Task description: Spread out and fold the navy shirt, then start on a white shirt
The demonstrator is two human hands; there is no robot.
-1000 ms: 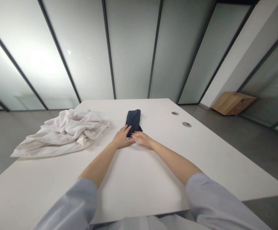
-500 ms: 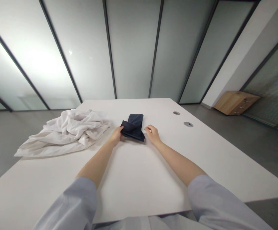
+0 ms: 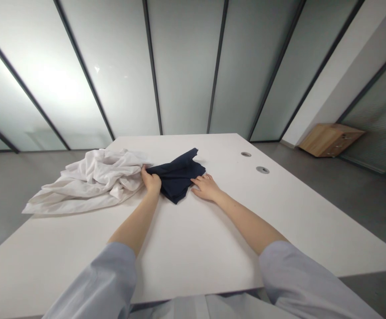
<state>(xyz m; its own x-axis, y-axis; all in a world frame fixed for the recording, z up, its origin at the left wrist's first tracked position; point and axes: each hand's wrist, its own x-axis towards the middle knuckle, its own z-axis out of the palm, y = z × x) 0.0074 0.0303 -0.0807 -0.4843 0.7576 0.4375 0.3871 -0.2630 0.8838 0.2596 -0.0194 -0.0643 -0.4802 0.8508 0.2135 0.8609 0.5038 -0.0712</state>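
A dark navy cloth (image 3: 178,175), partly spread with an uneven, jagged outline, is between my hands over the white table (image 3: 193,248). My left hand (image 3: 151,179) grips its left end, fingers closed round the fabric close to the white cloth pile. At the cloth's lower right edge is my right hand (image 3: 208,187), palm down, with its fingers stretched out and the tips touching the fabric. What kind of cloth item it is cannot be made out.
A crumpled heap of white cloth (image 3: 96,179) lies on the table's left side. Two round cable grommets (image 3: 263,170) are set into the tabletop at right. Frosted glass panels (image 3: 186,66) stand behind. A wooden cabinet (image 3: 330,139) sits on the floor at far right.
The navy cloth has gone from a folded shape to a wider, loosened one. My left hand moved left with its end; my right hand came in and now lies flat against its edge.
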